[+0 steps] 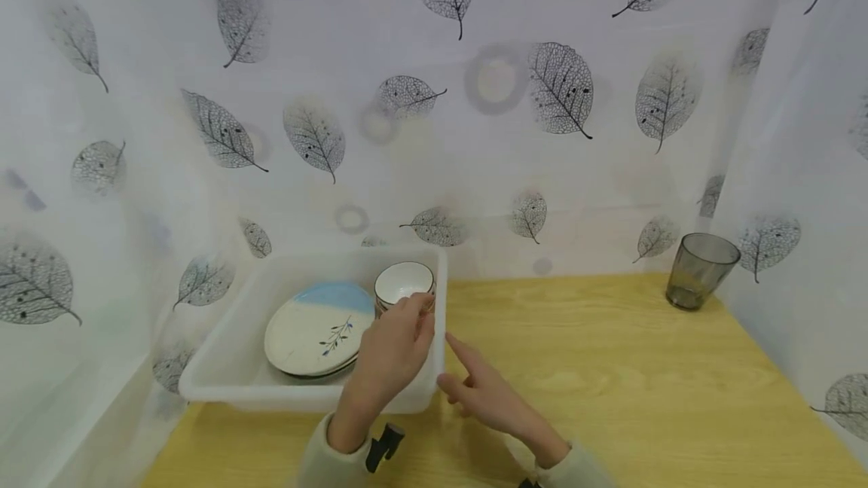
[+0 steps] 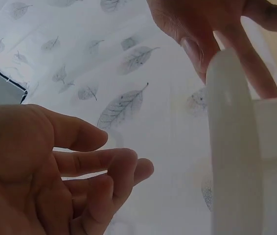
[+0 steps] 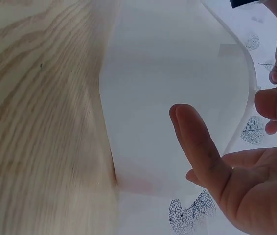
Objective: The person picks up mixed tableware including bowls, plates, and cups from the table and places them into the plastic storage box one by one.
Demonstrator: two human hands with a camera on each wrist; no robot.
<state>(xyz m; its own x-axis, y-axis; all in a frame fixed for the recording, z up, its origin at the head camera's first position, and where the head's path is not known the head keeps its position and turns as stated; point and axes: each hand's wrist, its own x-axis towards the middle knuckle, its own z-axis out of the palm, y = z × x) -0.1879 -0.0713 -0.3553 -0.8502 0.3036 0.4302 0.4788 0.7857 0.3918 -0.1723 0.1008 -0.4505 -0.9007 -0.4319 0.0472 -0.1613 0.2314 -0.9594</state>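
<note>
A white plastic bin point(image 1: 271, 398) stands on the wooden table at the left in the head view. My left hand point(image 1: 395, 349) is over its right part, close to a stack of white bowls with dark rims point(image 1: 400, 279), partly hiding them. In the left wrist view its fingers point(image 2: 121, 166) are loosely bent with nothing between them. To the left of the bowls lie stacked cream plates point(image 1: 298, 341), the top one with a blue section and a leaf sprig. My right hand point(image 1: 488, 398) is just outside the bin's right wall point(image 3: 173, 73), fingers extended toward it and holding nothing.
A grey see-through glass point(image 1: 701, 271) stands at the far right of the table point(image 1: 610, 367). White curtains point(image 1: 380, 13) printed with dark leaves hang behind and on both sides.
</note>
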